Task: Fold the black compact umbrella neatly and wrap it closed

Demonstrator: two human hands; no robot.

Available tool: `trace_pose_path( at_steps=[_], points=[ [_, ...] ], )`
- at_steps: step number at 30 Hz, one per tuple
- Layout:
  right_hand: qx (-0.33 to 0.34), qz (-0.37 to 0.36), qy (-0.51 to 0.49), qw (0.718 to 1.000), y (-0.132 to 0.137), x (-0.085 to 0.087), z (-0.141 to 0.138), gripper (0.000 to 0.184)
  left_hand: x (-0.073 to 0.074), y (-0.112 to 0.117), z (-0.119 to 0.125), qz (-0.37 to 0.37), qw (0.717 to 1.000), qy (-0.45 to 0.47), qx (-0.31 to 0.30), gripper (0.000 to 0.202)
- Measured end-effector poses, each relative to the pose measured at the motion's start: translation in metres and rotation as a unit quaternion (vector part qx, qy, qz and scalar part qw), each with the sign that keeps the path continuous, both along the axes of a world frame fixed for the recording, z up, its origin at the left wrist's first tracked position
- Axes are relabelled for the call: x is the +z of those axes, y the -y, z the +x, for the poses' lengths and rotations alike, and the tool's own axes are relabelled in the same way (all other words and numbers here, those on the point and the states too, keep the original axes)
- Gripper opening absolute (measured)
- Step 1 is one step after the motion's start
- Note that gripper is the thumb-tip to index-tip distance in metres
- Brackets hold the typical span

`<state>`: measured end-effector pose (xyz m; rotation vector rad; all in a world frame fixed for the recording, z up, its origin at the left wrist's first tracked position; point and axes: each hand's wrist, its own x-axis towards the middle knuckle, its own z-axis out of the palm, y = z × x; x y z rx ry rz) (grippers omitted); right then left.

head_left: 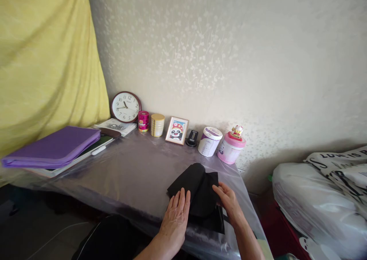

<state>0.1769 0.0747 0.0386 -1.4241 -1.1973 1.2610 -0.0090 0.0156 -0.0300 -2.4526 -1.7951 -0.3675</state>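
Observation:
A folded black cloth (pixel 197 185) lies near the front right of a table covered in clear plastic (pixel 134 172). My left hand (pixel 177 214) rests flat on the cloth's near left part, fingers stretched out and together. My right hand (pixel 228 201) lies on the cloth's right edge, its fingers curled onto the fabric. More black fabric (pixel 213 222) hangs below the hands at the table's front edge.
Along the wall stand a round clock (pixel 126 106), a red tin (pixel 143 121), a yellow tin (pixel 157 125), a panda picture frame (pixel 177 130), a white can (pixel 210 141) and a pink can (pixel 231 148). A purple folder (pixel 54 147) lies at the left. White bags (pixel 318 202) sit at the right.

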Motion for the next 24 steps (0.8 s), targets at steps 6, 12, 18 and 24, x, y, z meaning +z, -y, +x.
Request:
trace_pose_path(
  at_steps=[6, 12, 18, 24],
  points=[
    [0.026, 0.021, -0.111, 0.993, -0.024, 0.018, -0.032, 0.037, -0.01, -0.003, -0.001, 0.054, 0.999, 0.001, -0.004, 0.07],
    [0.017, 0.017, -0.151, 0.988, -0.043, 0.003, -0.066, 0.041, -0.002, -0.002, -0.003, 0.034, 0.999, 0.011, -0.005, 0.066],
    [0.007, 0.012, -0.138, 0.99, -0.046, -0.008, -0.081, 0.044, 0.004, 0.0, -0.007, -0.012, 0.998, 0.054, -0.006, 0.072],
    [0.03, 0.048, -0.079, 0.995, -0.052, -0.013, -0.085, 0.051, 0.015, 0.008, -0.011, -0.034, 0.991, 0.126, 0.017, 0.067]
  ],
)
